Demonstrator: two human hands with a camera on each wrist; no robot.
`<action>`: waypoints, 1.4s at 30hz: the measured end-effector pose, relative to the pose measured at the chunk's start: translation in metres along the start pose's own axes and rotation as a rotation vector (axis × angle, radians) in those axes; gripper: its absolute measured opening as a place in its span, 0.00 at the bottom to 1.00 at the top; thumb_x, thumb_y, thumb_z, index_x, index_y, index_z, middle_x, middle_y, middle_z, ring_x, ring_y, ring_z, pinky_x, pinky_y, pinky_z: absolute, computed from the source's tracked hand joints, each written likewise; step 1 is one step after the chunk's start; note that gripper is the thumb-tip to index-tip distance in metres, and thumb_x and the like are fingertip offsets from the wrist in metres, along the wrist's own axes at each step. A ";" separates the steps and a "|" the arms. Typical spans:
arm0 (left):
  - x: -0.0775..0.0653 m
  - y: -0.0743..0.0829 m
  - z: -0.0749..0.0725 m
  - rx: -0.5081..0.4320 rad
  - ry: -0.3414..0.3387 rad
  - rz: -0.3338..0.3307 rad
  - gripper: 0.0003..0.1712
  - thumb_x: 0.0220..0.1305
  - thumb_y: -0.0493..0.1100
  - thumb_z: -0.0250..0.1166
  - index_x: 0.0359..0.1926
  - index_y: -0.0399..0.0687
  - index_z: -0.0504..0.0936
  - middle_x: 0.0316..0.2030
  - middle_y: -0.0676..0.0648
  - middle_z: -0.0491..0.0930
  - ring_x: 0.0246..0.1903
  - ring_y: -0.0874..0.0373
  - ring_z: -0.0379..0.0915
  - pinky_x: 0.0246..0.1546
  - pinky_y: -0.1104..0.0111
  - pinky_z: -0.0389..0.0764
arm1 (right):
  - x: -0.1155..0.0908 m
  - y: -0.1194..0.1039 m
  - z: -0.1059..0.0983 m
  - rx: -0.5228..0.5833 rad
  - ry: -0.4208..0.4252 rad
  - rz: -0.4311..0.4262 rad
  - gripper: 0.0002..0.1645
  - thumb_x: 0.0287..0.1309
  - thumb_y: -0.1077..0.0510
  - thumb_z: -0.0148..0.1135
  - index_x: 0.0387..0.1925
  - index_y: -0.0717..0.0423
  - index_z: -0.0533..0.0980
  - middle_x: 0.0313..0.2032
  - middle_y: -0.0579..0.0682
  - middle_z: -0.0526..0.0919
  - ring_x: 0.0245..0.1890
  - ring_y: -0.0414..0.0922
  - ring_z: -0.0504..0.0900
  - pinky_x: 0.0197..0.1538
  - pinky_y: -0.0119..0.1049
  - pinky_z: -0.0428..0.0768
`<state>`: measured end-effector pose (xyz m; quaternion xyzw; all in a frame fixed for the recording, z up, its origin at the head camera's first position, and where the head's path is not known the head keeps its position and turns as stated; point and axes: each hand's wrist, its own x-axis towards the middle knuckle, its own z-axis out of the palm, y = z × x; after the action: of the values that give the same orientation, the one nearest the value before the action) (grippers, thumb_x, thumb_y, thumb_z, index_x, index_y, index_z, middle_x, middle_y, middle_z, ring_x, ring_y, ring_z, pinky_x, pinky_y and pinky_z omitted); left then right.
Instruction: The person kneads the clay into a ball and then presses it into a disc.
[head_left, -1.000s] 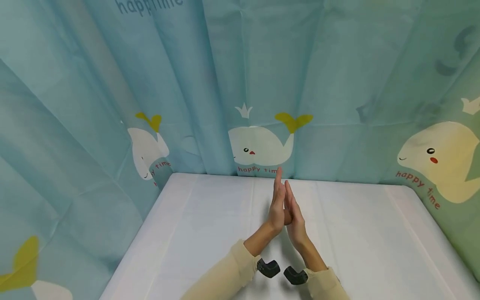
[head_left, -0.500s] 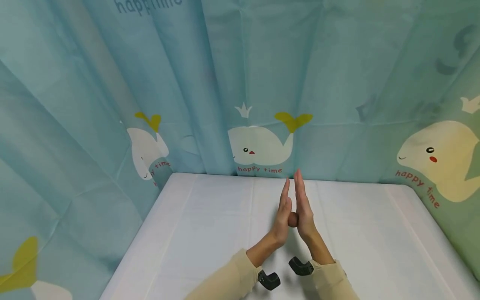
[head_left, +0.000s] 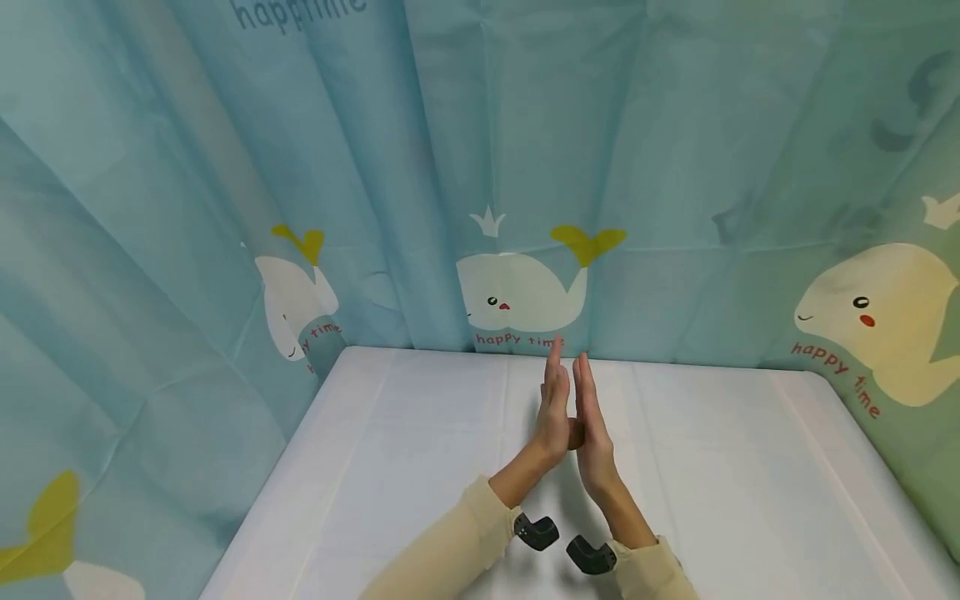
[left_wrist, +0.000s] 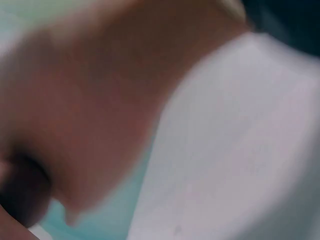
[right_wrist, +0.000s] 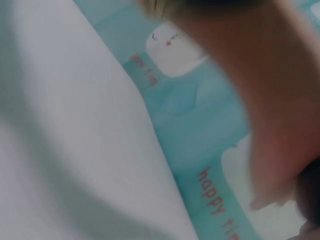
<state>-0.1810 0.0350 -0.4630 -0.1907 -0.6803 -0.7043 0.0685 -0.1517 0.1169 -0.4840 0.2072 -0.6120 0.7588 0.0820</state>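
Observation:
A small brown ball (head_left: 575,434), perhaps clay, sits between two facing palms above the white table. My left hand (head_left: 552,422) presses it from the left with straight fingers that point away from me. From the other side my right hand (head_left: 595,444) presses too, its fingers straight and held together. Part of the ball is covered by the palms. In the left wrist view the dark ball (left_wrist: 27,192) shows at the lower left against the blurred palm. The right wrist view has only the edge of the ball (right_wrist: 310,192) at its right border.
A white table (head_left: 420,475) lies under the hands. Blue-green curtains (head_left: 675,183) with printed whales stand along its back and sides. Black wrist devices (head_left: 537,532) are strapped over the cream sleeves (head_left: 457,542).
Half a second ago my right hand was farther forward and my left farther back; now the left fingertips reach farther. Both hands and the ball have shifted slightly left since then.

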 end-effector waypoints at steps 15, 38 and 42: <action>-0.016 0.002 0.012 -0.092 -0.060 -0.006 0.37 0.81 0.58 0.27 0.84 0.55 0.38 0.82 0.53 0.35 0.80 0.56 0.30 0.76 0.44 0.34 | 0.008 0.001 -0.012 -0.045 0.086 0.106 0.35 0.83 0.44 0.28 0.83 0.37 0.36 0.82 0.44 0.39 0.81 0.44 0.36 0.73 0.30 0.50; -0.014 -0.006 -0.007 0.006 -0.019 0.015 0.36 0.82 0.55 0.38 0.83 0.50 0.47 0.81 0.49 0.47 0.80 0.51 0.39 0.75 0.43 0.45 | 0.000 0.005 -0.026 -0.123 0.114 0.245 0.36 0.82 0.44 0.38 0.80 0.20 0.37 0.81 0.45 0.45 0.15 0.38 0.60 0.20 0.28 0.65; -0.018 -0.012 -0.022 0.168 0.013 -0.021 0.33 0.80 0.55 0.45 0.80 0.52 0.59 0.77 0.50 0.59 0.76 0.50 0.53 0.73 0.46 0.57 | -0.004 0.007 -0.041 -0.316 0.118 0.266 0.38 0.81 0.43 0.42 0.81 0.23 0.37 0.81 0.50 0.47 0.37 0.52 0.83 0.38 0.38 0.78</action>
<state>-0.1728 0.0110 -0.4802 -0.1726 -0.7386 -0.6466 0.0813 -0.1593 0.1550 -0.4991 0.0644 -0.7394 0.6684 0.0484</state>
